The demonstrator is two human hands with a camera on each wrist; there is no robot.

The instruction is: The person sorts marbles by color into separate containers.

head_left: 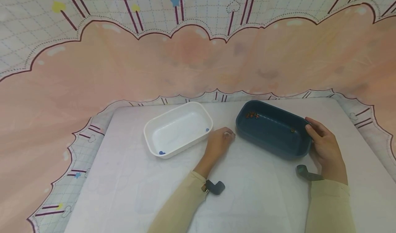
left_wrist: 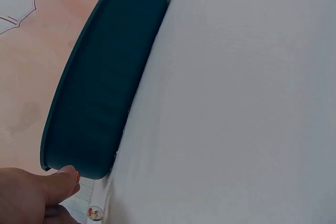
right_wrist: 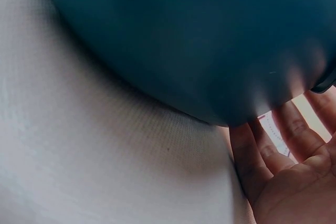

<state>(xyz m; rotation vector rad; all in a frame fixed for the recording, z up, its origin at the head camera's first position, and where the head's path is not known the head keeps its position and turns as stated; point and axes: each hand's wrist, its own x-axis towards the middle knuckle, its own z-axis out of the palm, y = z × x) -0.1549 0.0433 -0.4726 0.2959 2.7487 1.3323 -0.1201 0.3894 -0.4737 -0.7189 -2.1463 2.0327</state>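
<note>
My right hand [head_left: 326, 147] grips the right end of a dark blue tray [head_left: 269, 141], thumb on the rim and fingers against the outer wall. Several small brown pieces [head_left: 252, 115] lie at its far left, and a single one [head_left: 292, 130] lies near the right end. Between the two trays is my left hand [head_left: 219, 141], fingers curled. In the left wrist view a small orange-red piece [left_wrist: 78, 177] shows at the thumb tip, mostly hidden. A white tray [head_left: 177, 129] left of that hand holds small blue pieces [head_left: 162, 152] in its corners.
Both trays stand on a white-covered table [head_left: 247, 198]. A patterned peach cloth [head_left: 185, 67] hangs behind it. A small round patterned thing [left_wrist: 95, 213] shows below the left thumb in the left wrist view. Dark wrist cameras [head_left: 215, 187] stick out at both cuffs.
</note>
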